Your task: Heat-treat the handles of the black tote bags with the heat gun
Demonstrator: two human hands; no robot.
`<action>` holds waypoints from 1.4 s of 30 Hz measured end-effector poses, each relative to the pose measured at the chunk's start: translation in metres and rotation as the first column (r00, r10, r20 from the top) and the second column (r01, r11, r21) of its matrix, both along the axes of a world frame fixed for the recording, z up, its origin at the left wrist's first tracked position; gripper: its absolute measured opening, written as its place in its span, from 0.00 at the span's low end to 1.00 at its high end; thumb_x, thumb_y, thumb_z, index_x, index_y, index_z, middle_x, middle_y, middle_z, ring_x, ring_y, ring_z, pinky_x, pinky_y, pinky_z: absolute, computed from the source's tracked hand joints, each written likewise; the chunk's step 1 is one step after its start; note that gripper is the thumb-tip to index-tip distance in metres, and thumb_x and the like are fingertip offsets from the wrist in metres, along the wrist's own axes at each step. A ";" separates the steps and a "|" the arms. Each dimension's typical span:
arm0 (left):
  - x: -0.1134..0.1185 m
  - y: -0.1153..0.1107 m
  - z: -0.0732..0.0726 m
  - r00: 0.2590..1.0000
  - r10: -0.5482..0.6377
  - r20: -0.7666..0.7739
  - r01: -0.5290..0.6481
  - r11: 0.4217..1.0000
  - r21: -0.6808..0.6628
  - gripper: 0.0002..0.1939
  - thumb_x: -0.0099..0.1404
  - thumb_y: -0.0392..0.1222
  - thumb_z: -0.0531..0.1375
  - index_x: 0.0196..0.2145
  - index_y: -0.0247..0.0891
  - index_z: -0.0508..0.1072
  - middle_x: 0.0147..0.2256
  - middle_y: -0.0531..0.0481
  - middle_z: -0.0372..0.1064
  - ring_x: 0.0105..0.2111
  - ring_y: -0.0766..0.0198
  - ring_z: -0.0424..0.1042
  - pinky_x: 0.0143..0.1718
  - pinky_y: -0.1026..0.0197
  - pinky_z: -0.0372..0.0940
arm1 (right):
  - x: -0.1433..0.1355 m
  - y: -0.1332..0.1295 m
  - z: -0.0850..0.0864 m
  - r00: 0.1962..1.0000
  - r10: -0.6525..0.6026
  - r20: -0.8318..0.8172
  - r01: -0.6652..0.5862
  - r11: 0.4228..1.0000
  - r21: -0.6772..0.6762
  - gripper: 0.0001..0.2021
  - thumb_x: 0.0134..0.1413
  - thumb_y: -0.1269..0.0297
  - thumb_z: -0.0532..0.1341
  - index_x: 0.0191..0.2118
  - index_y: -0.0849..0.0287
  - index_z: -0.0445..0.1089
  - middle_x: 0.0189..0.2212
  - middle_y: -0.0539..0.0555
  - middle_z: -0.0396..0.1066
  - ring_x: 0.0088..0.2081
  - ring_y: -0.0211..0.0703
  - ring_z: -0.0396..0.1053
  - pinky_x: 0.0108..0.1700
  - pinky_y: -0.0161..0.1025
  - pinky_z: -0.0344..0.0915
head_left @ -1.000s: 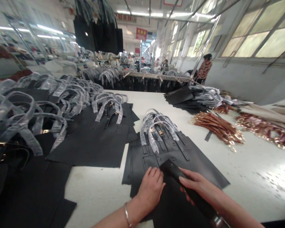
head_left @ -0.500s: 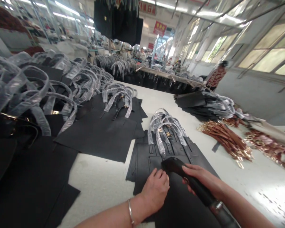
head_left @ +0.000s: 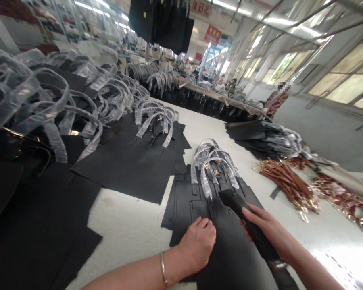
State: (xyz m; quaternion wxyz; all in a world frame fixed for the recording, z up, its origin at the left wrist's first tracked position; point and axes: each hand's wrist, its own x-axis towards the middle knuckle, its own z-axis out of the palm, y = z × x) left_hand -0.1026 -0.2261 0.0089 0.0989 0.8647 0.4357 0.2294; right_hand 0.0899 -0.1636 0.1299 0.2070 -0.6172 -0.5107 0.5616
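Observation:
My left hand (head_left: 197,243), with a bracelet at the wrist, rests on a stack of black bag panels (head_left: 236,253). Its fingers are curled and pressed together; whatever may lie under them is hidden. In my right hand (head_left: 264,225) is a black handheld tool (head_left: 254,231) with a tapered flat nozzle and a metal band toward its rear. The nozzle points at the top panel, a little right of my left hand. Plastic-wrapped handles (head_left: 204,181) arch over the far end of these panels, beside a small gold clasp (head_left: 217,174).
More black panels (head_left: 130,169) with wrapped handles spread across the white table (head_left: 124,221) at left. Brown straps (head_left: 287,185) with gold hooks lie at right, near another black pile (head_left: 245,135). Black pieces (head_left: 160,28) hang overhead. A person (head_left: 276,100) is in the background.
My right hand has drawn the tool right and slightly away from my left hand, uncovering more of the top panel. My left hand stays nearly in place. The view has tilted slightly.

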 end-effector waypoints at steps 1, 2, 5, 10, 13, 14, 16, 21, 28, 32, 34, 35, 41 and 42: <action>0.000 0.000 0.000 1.000 -0.002 0.000 0.002 1.000 0.000 0.17 0.65 0.37 0.54 0.51 0.31 0.65 0.48 0.40 0.66 0.53 0.53 0.62 0.58 0.51 0.55 | 0.004 -0.004 0.000 1.000 0.012 0.003 -0.012 0.999 -0.046 0.17 0.53 0.49 0.63 0.41 0.57 0.68 0.23 0.47 0.69 0.21 0.36 0.69 0.21 0.30 0.64; 0.000 0.000 -0.001 1.000 -0.002 -0.002 0.002 1.000 0.002 0.17 0.65 0.37 0.54 0.51 0.30 0.65 0.48 0.39 0.66 0.53 0.53 0.62 0.58 0.51 0.55 | 0.007 -0.007 0.000 0.999 0.033 0.007 -0.032 0.994 -0.104 0.18 0.53 0.49 0.63 0.43 0.57 0.67 0.23 0.47 0.70 0.20 0.36 0.69 0.20 0.29 0.64; 0.003 0.000 -0.006 1.000 0.001 -0.008 0.000 1.000 0.016 0.19 0.64 0.38 0.54 0.52 0.28 0.65 0.49 0.38 0.65 0.53 0.52 0.61 0.58 0.51 0.55 | 0.010 -0.014 -0.003 0.996 0.093 0.004 -0.089 0.969 -0.231 0.21 0.53 0.49 0.63 0.48 0.56 0.66 0.23 0.47 0.69 0.19 0.35 0.69 0.19 0.28 0.63; 0.005 0.000 -0.009 1.000 0.012 -0.005 -0.012 0.999 0.040 0.19 0.64 0.36 0.54 0.52 0.28 0.65 0.50 0.37 0.65 0.53 0.51 0.61 0.58 0.50 0.55 | -0.011 0.003 -0.006 0.994 0.112 0.019 -0.107 0.980 -0.166 0.19 0.54 0.49 0.62 0.43 0.59 0.67 0.23 0.48 0.70 0.19 0.35 0.68 0.19 0.29 0.62; 0.002 0.000 -0.006 1.000 0.000 -0.005 0.000 0.999 0.051 0.17 0.64 0.37 0.54 0.50 0.28 0.66 0.49 0.38 0.66 0.52 0.51 0.62 0.57 0.50 0.56 | -0.015 0.014 -0.001 0.999 0.013 0.033 -0.013 1.000 0.008 0.16 0.54 0.50 0.62 0.39 0.58 0.67 0.24 0.48 0.70 0.21 0.36 0.68 0.21 0.30 0.64; 0.001 0.000 -0.006 1.000 -0.008 -0.011 0.009 0.998 0.063 0.17 0.64 0.37 0.54 0.50 0.28 0.66 0.48 0.38 0.66 0.52 0.51 0.62 0.57 0.50 0.57 | -0.013 0.014 0.000 1.000 -0.008 0.026 0.008 1.000 0.024 0.16 0.54 0.50 0.62 0.39 0.58 0.67 0.24 0.48 0.70 0.21 0.36 0.68 0.22 0.31 0.65; 0.000 0.000 -0.005 0.999 -0.018 -0.034 0.022 0.994 0.109 0.16 0.65 0.36 0.53 0.49 0.27 0.67 0.48 0.37 0.66 0.51 0.51 0.62 0.55 0.50 0.58 | -0.008 0.010 0.003 1.000 -0.004 0.013 0.004 1.000 -0.029 0.18 0.53 0.50 0.63 0.44 0.57 0.67 0.25 0.48 0.70 0.22 0.37 0.69 0.23 0.31 0.65; 0.002 -0.002 -0.007 0.991 -0.091 -0.100 0.113 0.962 0.248 0.10 0.66 0.34 0.53 0.42 0.28 0.71 0.42 0.40 0.68 0.48 0.54 0.65 0.53 0.55 0.60 | -0.012 -0.009 0.006 0.991 0.133 0.000 -0.130 0.968 -0.213 0.27 0.52 0.50 0.63 0.55 0.55 0.64 0.25 0.48 0.71 0.20 0.36 0.68 0.22 0.31 0.63; 0.006 -0.003 -0.012 0.983 -0.127 -0.132 0.160 0.946 0.281 0.09 0.65 0.35 0.55 0.39 0.28 0.73 0.36 0.43 0.69 0.42 0.57 0.68 0.51 0.57 0.61 | -0.064 0.004 0.000 0.932 0.360 -0.040 -0.358 0.900 -0.248 0.24 0.51 0.48 0.64 0.50 0.59 0.70 0.21 0.46 0.67 0.19 0.33 0.64 0.22 0.29 0.59; 0.004 -0.002 -0.009 0.984 -0.123 -0.132 0.159 0.939 0.305 0.09 0.65 0.36 0.56 0.39 0.28 0.73 0.37 0.43 0.70 0.42 0.58 0.68 0.52 0.57 0.60 | -0.071 0.013 0.001 0.917 0.394 -0.056 -0.395 0.886 -0.241 0.21 0.52 0.49 0.63 0.46 0.60 0.71 0.20 0.45 0.66 0.19 0.33 0.63 0.22 0.29 0.59; 0.004 -0.001 -0.010 0.982 -0.132 -0.135 0.168 0.936 0.308 0.08 0.64 0.36 0.56 0.37 0.29 0.73 0.36 0.43 0.70 0.41 0.59 0.68 0.54 0.57 0.58 | -0.064 0.014 0.004 0.910 0.415 -0.028 -0.406 0.872 -0.273 0.22 0.53 0.48 0.63 0.47 0.59 0.70 0.20 0.45 0.66 0.19 0.33 0.64 0.22 0.30 0.60; 0.005 -0.001 -0.011 0.981 -0.137 -0.138 0.174 0.935 0.309 0.08 0.64 0.36 0.56 0.36 0.30 0.73 0.35 0.43 0.70 0.40 0.60 0.68 0.55 0.56 0.57 | -0.060 0.014 0.005 0.907 0.421 -0.015 -0.406 0.865 -0.293 0.22 0.53 0.48 0.63 0.48 0.58 0.69 0.21 0.45 0.66 0.19 0.34 0.65 0.22 0.30 0.61; 0.010 0.000 -0.019 0.985 -0.130 -0.109 0.156 0.949 0.275 0.09 0.64 0.36 0.56 0.38 0.29 0.73 0.36 0.42 0.70 0.42 0.58 0.69 0.55 0.56 0.59 | -0.075 0.023 0.000 0.904 0.427 -0.020 -0.416 0.868 -0.273 0.18 0.53 0.50 0.62 0.41 0.60 0.70 0.21 0.46 0.67 0.19 0.33 0.65 0.21 0.29 0.60; 0.009 -0.001 -0.018 0.987 -0.127 -0.097 0.148 0.955 0.257 0.09 0.64 0.36 0.56 0.39 0.28 0.72 0.38 0.41 0.70 0.43 0.57 0.69 0.54 0.57 0.60 | -0.081 0.025 -0.002 0.911 0.412 -0.018 -0.404 0.884 -0.237 0.18 0.53 0.50 0.63 0.41 0.60 0.70 0.21 0.46 0.67 0.19 0.33 0.64 0.21 0.29 0.60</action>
